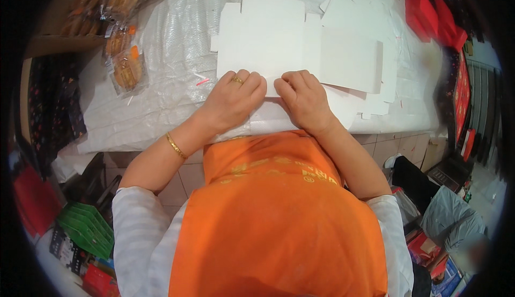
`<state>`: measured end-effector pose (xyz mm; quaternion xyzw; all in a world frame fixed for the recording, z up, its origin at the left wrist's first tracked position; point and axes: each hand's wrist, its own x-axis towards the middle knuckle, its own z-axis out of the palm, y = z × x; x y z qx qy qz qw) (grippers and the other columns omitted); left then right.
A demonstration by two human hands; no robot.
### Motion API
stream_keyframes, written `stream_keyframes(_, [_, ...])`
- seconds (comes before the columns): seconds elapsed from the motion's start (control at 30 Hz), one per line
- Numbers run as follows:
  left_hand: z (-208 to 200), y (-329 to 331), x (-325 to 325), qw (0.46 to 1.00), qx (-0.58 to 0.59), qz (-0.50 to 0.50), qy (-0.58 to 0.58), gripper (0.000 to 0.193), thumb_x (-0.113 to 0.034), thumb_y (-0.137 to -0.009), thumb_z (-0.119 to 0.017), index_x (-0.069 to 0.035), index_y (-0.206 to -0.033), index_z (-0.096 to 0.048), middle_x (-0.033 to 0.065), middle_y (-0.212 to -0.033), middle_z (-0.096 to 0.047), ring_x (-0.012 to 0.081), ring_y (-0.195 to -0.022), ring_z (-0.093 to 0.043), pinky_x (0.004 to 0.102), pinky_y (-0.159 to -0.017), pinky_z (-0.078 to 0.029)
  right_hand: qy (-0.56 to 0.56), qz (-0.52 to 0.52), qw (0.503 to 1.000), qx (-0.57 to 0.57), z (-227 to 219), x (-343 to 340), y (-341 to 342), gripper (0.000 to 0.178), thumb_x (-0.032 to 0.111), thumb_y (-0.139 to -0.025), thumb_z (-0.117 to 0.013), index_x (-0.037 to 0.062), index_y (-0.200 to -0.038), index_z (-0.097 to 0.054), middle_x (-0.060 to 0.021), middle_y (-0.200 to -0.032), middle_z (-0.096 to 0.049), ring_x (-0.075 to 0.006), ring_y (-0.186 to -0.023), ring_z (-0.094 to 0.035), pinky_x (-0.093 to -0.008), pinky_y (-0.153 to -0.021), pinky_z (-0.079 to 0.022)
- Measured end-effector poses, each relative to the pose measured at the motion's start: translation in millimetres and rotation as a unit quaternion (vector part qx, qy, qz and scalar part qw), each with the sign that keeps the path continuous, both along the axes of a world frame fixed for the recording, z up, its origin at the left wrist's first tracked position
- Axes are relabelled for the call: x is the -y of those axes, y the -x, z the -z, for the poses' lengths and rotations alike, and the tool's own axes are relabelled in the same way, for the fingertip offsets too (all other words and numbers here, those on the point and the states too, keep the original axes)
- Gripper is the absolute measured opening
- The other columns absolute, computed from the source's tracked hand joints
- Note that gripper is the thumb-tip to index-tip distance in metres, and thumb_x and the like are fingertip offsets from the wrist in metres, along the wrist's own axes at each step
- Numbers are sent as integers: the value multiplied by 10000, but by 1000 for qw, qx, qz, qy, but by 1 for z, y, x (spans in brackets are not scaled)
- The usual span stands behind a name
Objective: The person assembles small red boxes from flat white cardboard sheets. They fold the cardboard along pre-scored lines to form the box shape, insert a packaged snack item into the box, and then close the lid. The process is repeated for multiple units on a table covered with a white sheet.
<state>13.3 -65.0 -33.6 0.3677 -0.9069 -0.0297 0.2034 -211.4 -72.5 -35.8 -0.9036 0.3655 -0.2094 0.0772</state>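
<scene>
A flat white cardboard box blank (262,39) lies before me, partly unfolded, with flaps and tabs along its sides. Along its near edge, my left hand (236,98) is closed with curled fingers pinching the card. A short way to the right, my right hand (306,99) pinches the same edge, thumb tucked against the fingers. Between the two hands a narrow strip of the edge shows, apparently bent. More white box blanks (351,56) lie stacked beneath and to the right, one panel standing slightly raised.
A white woven plastic sheet (177,39) covers the table. Clear-wrapped baked goods (127,71) with orange labels lie at left and far left. Red boxes (429,18) stand at far right. Green packaging (86,227) and grey bags (453,216) sit low at either side.
</scene>
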Motion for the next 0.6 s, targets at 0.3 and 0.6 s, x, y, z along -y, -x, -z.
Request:
stream_keyframes(0.3, [2,-5,7,999,-9,44,0,243,-98,-761,-649,-21,-990,-623,55,-893,-543,212,-792,-553,320,-694,-470,34,-32,998,52,-15,-6,7,231,125,-755,-780,74,-939,-650,-37,-883,-610,-222,-771,-577,-345,-684,-472])
stream_keyframes(0.6, [-6,-14,-12,992,-98,72,-11,345,-22,-703,-715,28,-1042,-679,76,-935,-616,228,-805,-644,334,-684,-543,-8,-51,997,59,-10,-8,13,178,101,-766,-771,77,-888,-644,-36,-860,-608,-213,-728,-583,-319,-630,-493])
